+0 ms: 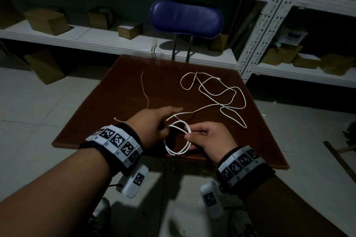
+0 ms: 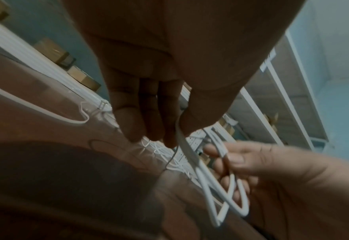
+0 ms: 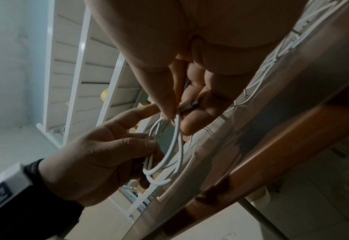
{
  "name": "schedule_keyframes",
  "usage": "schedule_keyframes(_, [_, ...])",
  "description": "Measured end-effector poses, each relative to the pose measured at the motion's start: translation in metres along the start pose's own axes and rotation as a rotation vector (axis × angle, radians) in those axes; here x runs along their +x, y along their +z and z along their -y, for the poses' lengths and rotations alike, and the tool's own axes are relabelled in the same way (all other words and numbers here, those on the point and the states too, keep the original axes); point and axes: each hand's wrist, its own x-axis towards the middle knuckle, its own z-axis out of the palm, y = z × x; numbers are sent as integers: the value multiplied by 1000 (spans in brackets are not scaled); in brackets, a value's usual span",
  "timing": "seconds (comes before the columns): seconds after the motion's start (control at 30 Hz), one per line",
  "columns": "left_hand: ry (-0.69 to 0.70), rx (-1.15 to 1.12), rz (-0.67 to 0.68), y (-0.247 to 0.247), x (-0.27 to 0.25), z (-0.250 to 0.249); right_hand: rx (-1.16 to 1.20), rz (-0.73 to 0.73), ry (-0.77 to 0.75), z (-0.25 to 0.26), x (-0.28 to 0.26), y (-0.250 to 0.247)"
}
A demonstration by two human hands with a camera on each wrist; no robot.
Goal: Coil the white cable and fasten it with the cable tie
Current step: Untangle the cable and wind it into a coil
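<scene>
The white cable (image 1: 204,107) lies in loose loops on the right half of the brown table (image 1: 115,102). One end is wound into a small coil (image 1: 174,153) held just above the table's front edge. My left hand (image 1: 167,127) pinches the cable at the coil's left side between thumb and fingers (image 2: 169,139). My right hand (image 1: 187,135) pinches the coil's right side, with the strands running through its fingertips (image 3: 170,112). In the right wrist view the coil (image 3: 175,146) hangs between both hands. The thin pale cable tie (image 1: 144,90) lies on the table's left part, apart from both hands.
A blue chair (image 1: 185,18) stands behind the table's far edge. White metal shelving (image 1: 96,41) with cardboard boxes (image 1: 48,21) runs along the back, and its upright post (image 1: 256,40) is by the table's far right corner. Tiled floor surrounds the table.
</scene>
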Motion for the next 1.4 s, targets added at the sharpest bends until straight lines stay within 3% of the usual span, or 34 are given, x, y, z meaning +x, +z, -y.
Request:
schedule_keyframes(0.17, [-11, 132, 104, 3, 5, 2, -109, 19, -47, 3, -4, -1])
schedule_keyframes(0.4, [-55, 194, 115, -1, 12, -2, -151, -17, -108, 0, -2, -4])
schedule_keyframes(0.5, [-76, 41, 22, -1, 11, -2, -146, -55, -125, -1, 0, -6])
schedule_keyframes(0.67, [-137, -154, -26, -1, 9, -2, -66, -115, -126, -4, 5, -6])
schedule_keyframes(0.73, [-151, -226, -81, -2, 9, -2, 50, -156, -122, -3, 6, -5])
schedule_keyframes(0.9, [-230, -513, -139, -8, 5, -5, 480, -265, 176, -8, 16, -1])
schedule_keyframes(1.03, [-253, -644, -75, -8, 3, -8, 419, -137, 335, -19, 12, 10])
schedule_keyframes(1.13, [-246, -735, -28, -5, 3, -12, 548, -49, 440, -23, 16, 12])
schedule_keyframes(1.27, [-242, -845, 34, -1, 2, -15, 775, 40, 474, -15, 20, 16])
schedule_keyframes(1.4, [-301, -812, -14, -7, 0, -8, 814, -140, 402, -15, 32, 11])
